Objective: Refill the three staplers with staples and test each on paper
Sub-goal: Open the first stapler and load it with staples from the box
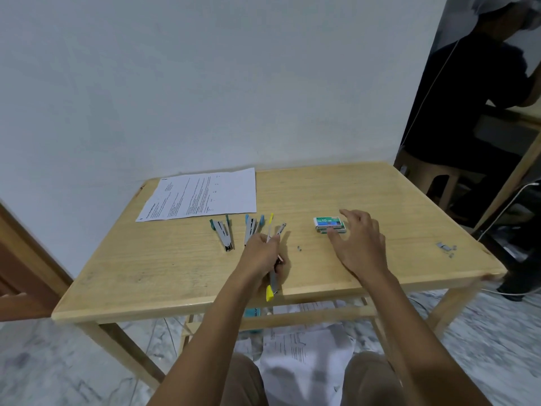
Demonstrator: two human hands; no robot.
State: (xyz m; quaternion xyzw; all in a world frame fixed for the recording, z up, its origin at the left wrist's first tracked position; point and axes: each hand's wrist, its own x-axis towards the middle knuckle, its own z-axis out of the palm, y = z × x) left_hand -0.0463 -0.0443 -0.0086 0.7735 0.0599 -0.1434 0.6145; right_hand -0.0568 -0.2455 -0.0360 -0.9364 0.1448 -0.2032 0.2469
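Observation:
Three small staplers are on the wooden table [175, 271]. A dark green stapler [224, 233] lies open at the left. A light blue stapler [252, 227] lies open beside it. My left hand [260, 253] grips the yellow stapler [273, 284], which is swung open, its yellow top arm [270, 222] pointing away from me. The green staple box [329, 224] sits to the right. My right hand [358, 241] hovers at the box with fingers spread, thumb and fingertips close on either side of it. A printed sheet of paper [202, 194] lies at the back.
A small piece of staples [299, 248] lies between my hands. Loose staple strips [446, 248] sit near the table's right edge. More printed sheets [304, 353] lie on the floor under the table. A person in dark clothes [468, 92] sits at the right.

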